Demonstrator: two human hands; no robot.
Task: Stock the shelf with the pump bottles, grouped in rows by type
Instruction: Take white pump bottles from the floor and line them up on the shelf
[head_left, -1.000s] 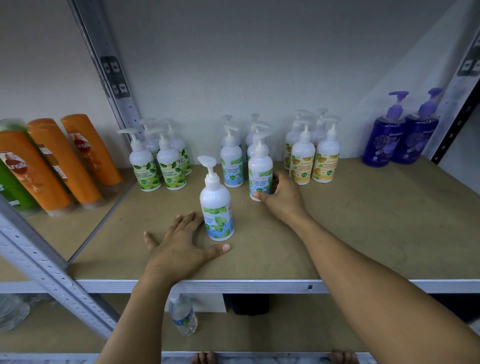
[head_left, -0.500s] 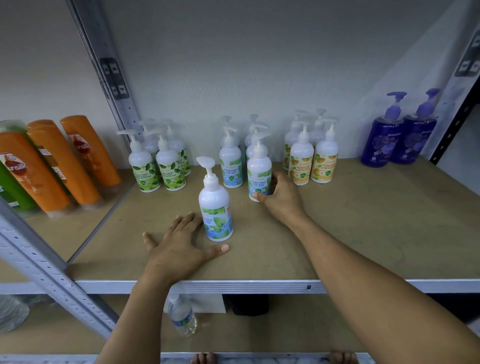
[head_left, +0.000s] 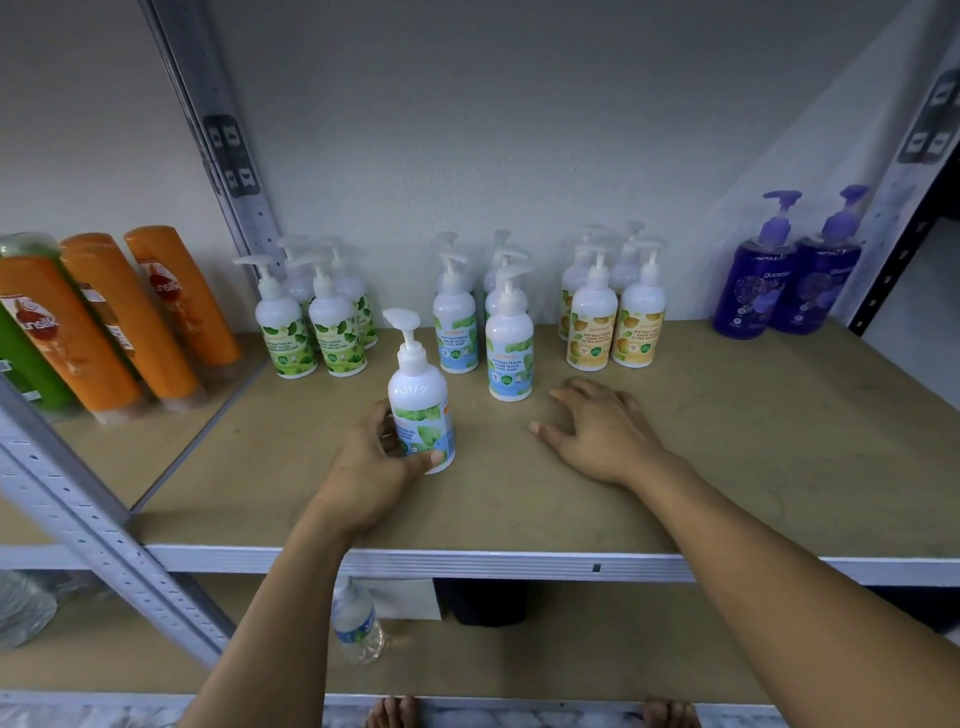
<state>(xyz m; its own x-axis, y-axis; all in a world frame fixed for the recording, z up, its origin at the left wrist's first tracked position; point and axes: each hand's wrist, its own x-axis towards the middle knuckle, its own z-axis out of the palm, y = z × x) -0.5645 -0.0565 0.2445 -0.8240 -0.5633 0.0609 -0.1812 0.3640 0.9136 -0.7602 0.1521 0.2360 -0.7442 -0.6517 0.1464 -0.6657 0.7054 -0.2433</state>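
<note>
While the left hand (head_left: 371, 457) is gripping the mint bottle (head_left: 418, 400) near the front edge of the shelf (head_left: 727, 467) | right hand (head_left: 597, 431) is lying released, empty | best keeping it upright, label forward, joining the mint row (head_left: 456, 332).
</note>
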